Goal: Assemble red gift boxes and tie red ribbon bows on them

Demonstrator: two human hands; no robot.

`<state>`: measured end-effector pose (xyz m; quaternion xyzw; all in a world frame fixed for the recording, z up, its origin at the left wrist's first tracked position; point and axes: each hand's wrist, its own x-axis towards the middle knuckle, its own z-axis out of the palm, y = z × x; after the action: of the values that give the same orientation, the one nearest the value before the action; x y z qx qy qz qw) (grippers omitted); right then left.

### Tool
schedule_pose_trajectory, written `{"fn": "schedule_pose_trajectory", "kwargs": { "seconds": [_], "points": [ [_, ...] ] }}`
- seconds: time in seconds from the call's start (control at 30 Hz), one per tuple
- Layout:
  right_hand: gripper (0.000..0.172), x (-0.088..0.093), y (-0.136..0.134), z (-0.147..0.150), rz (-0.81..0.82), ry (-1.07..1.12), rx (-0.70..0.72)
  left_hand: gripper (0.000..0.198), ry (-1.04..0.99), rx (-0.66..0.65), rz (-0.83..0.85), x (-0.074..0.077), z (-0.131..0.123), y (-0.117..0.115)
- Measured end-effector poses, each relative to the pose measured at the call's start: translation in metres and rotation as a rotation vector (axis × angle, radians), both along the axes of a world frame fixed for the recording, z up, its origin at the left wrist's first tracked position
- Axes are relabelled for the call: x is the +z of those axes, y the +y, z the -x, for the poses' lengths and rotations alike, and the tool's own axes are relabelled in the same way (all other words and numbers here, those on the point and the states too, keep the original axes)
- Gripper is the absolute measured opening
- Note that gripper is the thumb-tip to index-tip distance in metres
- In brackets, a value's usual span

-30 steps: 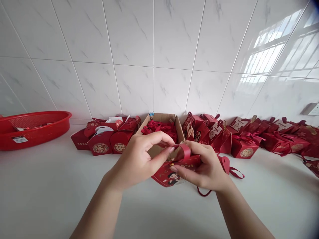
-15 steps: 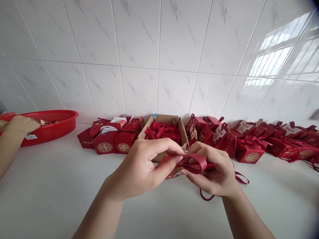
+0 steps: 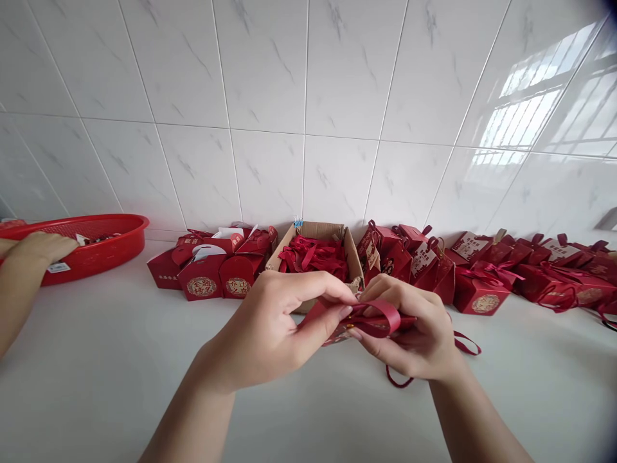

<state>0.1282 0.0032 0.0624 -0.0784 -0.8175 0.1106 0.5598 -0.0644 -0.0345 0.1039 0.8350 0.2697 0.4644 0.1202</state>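
Observation:
My left hand (image 3: 274, 328) and my right hand (image 3: 409, 328) meet above the white counter (image 3: 120, 373), both pinching a dark red ribbon (image 3: 378, 316) looped over a small red gift box (image 3: 332, 321). The box is mostly hidden between my fingers. Ribbon ends (image 3: 465, 344) trail right and down from under my right hand. Just behind my hands stands an open cardboard box (image 3: 315, 235) full of red ribbons.
Finished red gift boxes line the tiled wall to the left (image 3: 207, 267) and to the right (image 3: 482, 276) of the cardboard box. A red plastic basket (image 3: 96, 241) stands at the far left, with another person's hand (image 3: 41, 247) on its rim.
The gift box has tipped from showing its printed face to lying edge-on between my hands. Another person's hand came in at the left and rests at the red basket.

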Motion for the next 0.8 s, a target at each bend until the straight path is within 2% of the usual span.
{"fn": "schedule_pose_trajectory", "kwargs": {
  "seconds": [0.27,0.5,0.63,0.73,0.8],
  "points": [
    [0.022,-0.001,0.002,-0.001,0.014,0.030,0.005,0.021,-0.011,-0.059,0.009,0.000,-0.002,-0.003],
    [0.024,0.001,0.000,-0.001,-0.075,0.146,-0.072,0.027,-0.158,-0.190,0.212,-0.007,-0.004,0.003],
    [0.024,0.001,-0.002,0.000,-0.120,0.188,-0.105,0.020,-0.194,-0.226,0.286,-0.009,-0.007,0.008],
    [0.026,-0.001,-0.001,-0.001,-0.081,0.180,-0.114,0.016,-0.239,-0.250,0.349,-0.010,-0.008,0.010],
    [0.033,-0.001,-0.001,-0.002,-0.034,0.166,-0.132,0.016,-0.269,-0.251,0.386,-0.010,-0.009,0.010]
  ]
}}
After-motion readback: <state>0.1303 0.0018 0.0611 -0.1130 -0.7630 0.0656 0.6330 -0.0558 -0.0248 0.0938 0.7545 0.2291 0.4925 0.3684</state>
